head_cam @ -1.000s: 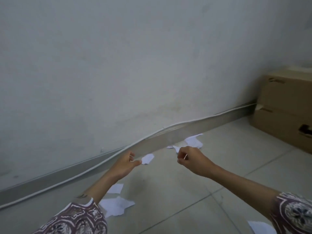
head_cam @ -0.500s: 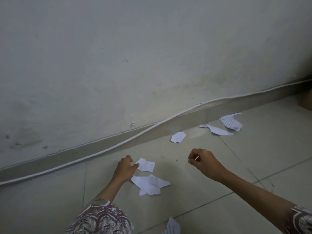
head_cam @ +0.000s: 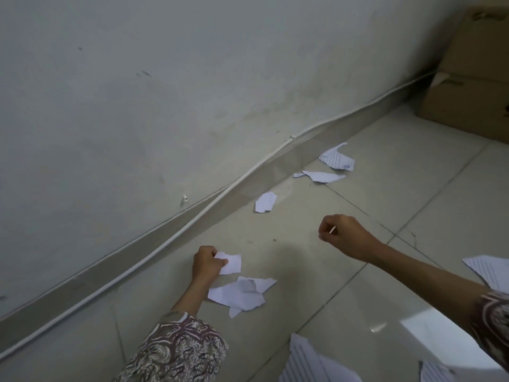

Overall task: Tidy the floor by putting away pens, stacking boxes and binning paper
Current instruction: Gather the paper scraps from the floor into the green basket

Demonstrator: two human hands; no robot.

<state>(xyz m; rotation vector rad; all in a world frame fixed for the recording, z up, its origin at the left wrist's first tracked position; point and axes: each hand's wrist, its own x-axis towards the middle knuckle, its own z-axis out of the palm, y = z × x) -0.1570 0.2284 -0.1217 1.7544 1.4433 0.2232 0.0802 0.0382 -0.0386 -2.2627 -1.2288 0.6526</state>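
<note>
Left hand (head_cam: 208, 261), fingers curled, pinches the edge of a small white paper scrap (head_cam: 230, 263) at floor level, close to the skirting board (head_cam: 248, 188). Right hand (head_cam: 344, 235) hovers above the floor (head_cam: 316, 271), closed into a loose fist with a thin white sliver (head_cam: 332, 230) showing between thumb and forefinger; what the sliver is cannot be told.

Just beside the left wrist lies a larger torn paper piece (head_cam: 241, 295), flat on the tiles. Farther along the skirting lie a small scrap (head_cam: 265, 202), a long narrow strip (head_cam: 321, 177) and a lined fragment (head_cam: 337, 160). More lined sheets (head_cam: 311, 362) lie at the lower edge of the view, and another lined piece (head_cam: 487, 268) shows beyond the right forearm. A white cable (head_cam: 165, 244) runs along the base of the wall (head_cam: 165, 92). Two cardboard boxes (head_cam: 473, 78) stand stacked in the far right corner.

Step in hand, as judged: gathering paper for binning, with the boxes already stacked. No bin and no pens are in view. The next move likely calls for lifting the pinched scrap clear, then collecting the large piece beside it; thin paper lying flat on smooth tile may need a fingertip slid under an edge.
</note>
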